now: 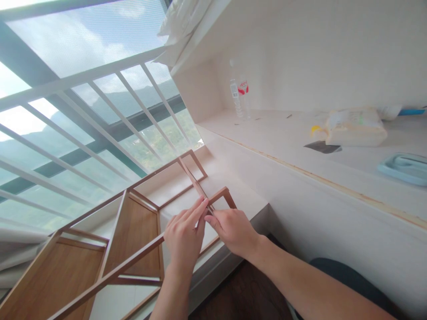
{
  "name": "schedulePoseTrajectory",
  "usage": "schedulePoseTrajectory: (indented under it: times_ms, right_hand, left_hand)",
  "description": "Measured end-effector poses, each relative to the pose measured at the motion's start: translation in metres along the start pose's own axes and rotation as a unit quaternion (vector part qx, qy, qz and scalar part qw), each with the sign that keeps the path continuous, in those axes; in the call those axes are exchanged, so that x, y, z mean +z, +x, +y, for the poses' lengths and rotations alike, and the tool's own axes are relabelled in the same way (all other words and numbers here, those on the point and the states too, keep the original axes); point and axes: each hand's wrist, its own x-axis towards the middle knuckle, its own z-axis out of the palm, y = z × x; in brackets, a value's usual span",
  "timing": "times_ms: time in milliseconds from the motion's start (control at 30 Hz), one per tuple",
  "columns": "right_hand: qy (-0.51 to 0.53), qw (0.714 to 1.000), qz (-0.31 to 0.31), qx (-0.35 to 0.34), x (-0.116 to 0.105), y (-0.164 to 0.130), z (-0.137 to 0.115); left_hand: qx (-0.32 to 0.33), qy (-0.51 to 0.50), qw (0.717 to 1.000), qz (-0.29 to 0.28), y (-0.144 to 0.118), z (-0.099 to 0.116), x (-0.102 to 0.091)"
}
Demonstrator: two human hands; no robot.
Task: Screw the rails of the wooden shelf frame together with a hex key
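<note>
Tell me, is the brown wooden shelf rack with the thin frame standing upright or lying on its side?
Lying on its side: the brown wooden shelf rack has its shelf boards on edge, and both hands touch a frame bar.

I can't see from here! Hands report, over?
Both hands pinching the rack bar. Rack lies tipped on the ledge. Nothing blocking.

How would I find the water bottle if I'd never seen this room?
Look at the long white desk shelf beside the big window. In its far corner stands the clear plastic water bottle with a red label. It is the only tall, see-through thing standing upright there.
</note>
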Motion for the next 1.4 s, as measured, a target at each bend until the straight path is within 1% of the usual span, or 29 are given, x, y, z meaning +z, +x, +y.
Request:
schedulePoseTrajectory:
  times_ms: [67, 133, 200, 233, 267, 300, 333, 400, 467, 500, 533, 567, 600, 633, 667, 800, 867, 933, 967, 1000, 1067, 1133, 1300, 1400]
  right_hand:
    - [0.029, 0.999, 0.002, 0.014, 0.002, 0.0, -0.001]
    - [0.087, 0.996, 0.008, 0.028, 0.005, 0.0, -0.002]
    - [0.184, 0.982, 0.01, 0.045, 0.011, 0.0, -0.003]
    - [0.247, 0.967, 0.003, 0.059, 0.015, 0.0, -0.004]
    - [0.319, 0.945, -0.011, 0.077, 0.019, 0.0, -0.005]
    - [0.394, 0.913, -0.03, 0.096, 0.022, 0.0, -0.006]
    - [0.468, 0.875, -0.051, 0.115, 0.026, 0.0, -0.007]
    - [0.593, 0.787, -0.087, 0.146, 0.03, 0.001, -0.01]
    - [0.677, 0.705, -0.119, 0.172, 0.03, 0.0, -0.013]
    - [0.704, 0.673, -0.136, 0.182, 0.028, 0.0, -0.014]
    - [0.722, 0.647, -0.154, 0.19, 0.027, 0.0, -0.015]
    - [0.73, 0.633, -0.168, 0.194, 0.026, 0.0, -0.015]
    - [0.731, 0.631, -0.174, 0.193, 0.025, 0.0, -0.014]
    - [0.725, 0.641, -0.173, 0.186, 0.025, 0.0, -0.013]
    - [0.714, 0.658, -0.164, 0.178, 0.027, 0.001, -0.012]
    - [0.629, 0.752, -0.11, 0.165, 0.032, 0.002, -0.006]
    - [0.556, 0.814, -0.059, 0.16, 0.032, 0.001, -0.003]
    - [0.458, 0.877, 0.016, 0.146, 0.028, 0.001, -0.001]
    - [0.41, 0.9, 0.046, 0.137, 0.026, 0.0, 0.0]
    - [0.37, 0.918, 0.064, 0.129, 0.024, 0.0, 0.001]
    - [0.321, 0.938, 0.064, 0.114, 0.021, -0.001, 0.001]
    - [0.305, 0.945, 0.054, 0.105, 0.02, -0.002, 0.001]
    - [0.293, 0.951, 0.056, 0.087, 0.02, -0.003, 0.0]
    - [0.309, 0.947, 0.051, 0.073, 0.019, -0.003, 0.0]
  left_hand:
    - [-0.002, 0.0, 1.0, 0.002, 0.0, 0.001, 0.0]
    - [-0.002, 0.001, 1.0, 0.005, 0.001, 0.001, 0.001]
    - [-0.002, 0.004, 1.0, 0.008, 0.0, 0.001, 0.001]
    - [-0.001, 0.005, 1.0, 0.008, 0.0, 0.001, 0.001]
    - [-0.001, 0.006, 1.0, 0.007, 0.0, 0.001, 0.001]
    - [0.0, 0.008, 1.0, 0.005, 0.0, 0.001, 0.001]
    - [0.001, 0.009, 1.0, 0.003, 0.0, 0.0, 0.001]
    - [0.002, 0.011, 1.0, 0.0, -0.001, -0.001, 0.001]
    - [-0.001, 0.013, 1.0, -0.002, -0.002, -0.001, 0.001]
    - [-0.002, 0.013, 1.0, -0.003, -0.002, -0.002, 0.001]
    - [-0.003, 0.014, 1.0, -0.005, -0.002, -0.002, 0.002]
    - [-0.003, 0.016, 1.0, -0.005, -0.003, -0.002, 0.002]
    - [-0.002, 0.018, 1.0, -0.005, -0.003, -0.003, 0.002]
    - [0.0, 0.02, 1.0, -0.005, -0.003, -0.003, 0.002]
    - [0.001, 0.023, 1.0, -0.004, -0.004, -0.003, 0.002]
    - [0.003, 0.021, 1.0, 0.0, -0.003, -0.002, 0.002]
    - [0.005, 0.017, 1.0, 0.005, -0.001, -0.001, 0.001]
    - [0.008, 0.014, 1.0, 0.009, 0.0, 0.0, 0.001]
    - [0.009, 0.013, 1.0, 0.009, 0.0, 0.001, 0.001]
    - [0.01, 0.012, 1.0, 0.009, 0.001, 0.001, 0.001]
    - [0.01, 0.012, 1.0, 0.009, 0.001, 0.001, 0.001]
    - [0.009, 0.011, 1.0, 0.01, 0.001, 0.001, 0.001]
    - [0.008, 0.007, 1.0, 0.017, 0.0, 0.001, 0.001]
    - [0.011, 0.009, 1.0, 0.024, 0.001, 0.001, 0.002]
